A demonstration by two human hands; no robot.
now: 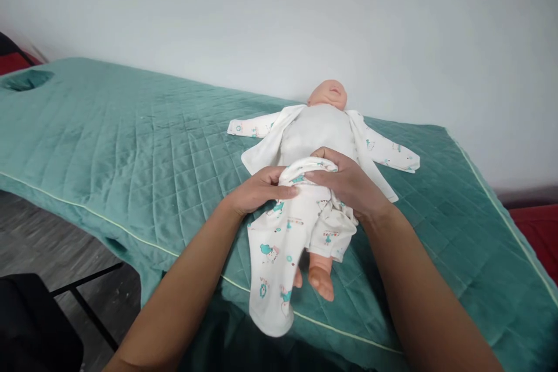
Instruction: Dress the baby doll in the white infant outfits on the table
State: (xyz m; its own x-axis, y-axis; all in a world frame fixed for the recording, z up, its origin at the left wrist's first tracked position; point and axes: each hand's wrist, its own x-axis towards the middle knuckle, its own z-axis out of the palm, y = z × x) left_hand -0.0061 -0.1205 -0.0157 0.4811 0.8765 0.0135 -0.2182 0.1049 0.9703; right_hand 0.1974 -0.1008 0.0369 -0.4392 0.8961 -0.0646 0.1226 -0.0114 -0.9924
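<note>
A baby doll (328, 94) lies on its back, head toward the wall. Its open white jacket (387, 148) has printed sleeves spread to both sides, baring a white torso (318, 131). Printed white baby pants (272, 256) are partly on the doll: one leg encloses a doll leg, whose foot (321, 282) sticks out below the cuff. The other pant leg hangs flat over the table edge, beside the second foot, which is mostly hidden. My left hand (261, 189) pinches the waistband's left side. My right hand (344, 180) grips its right side, thumb on top.
A green quilted cover (143, 139) with pale piping lies over the table, with a hole (27, 80) at its far left end. Behind stands a white wall (244, 17). Red items show at both sides, and a black object (37, 325) is at lower left.
</note>
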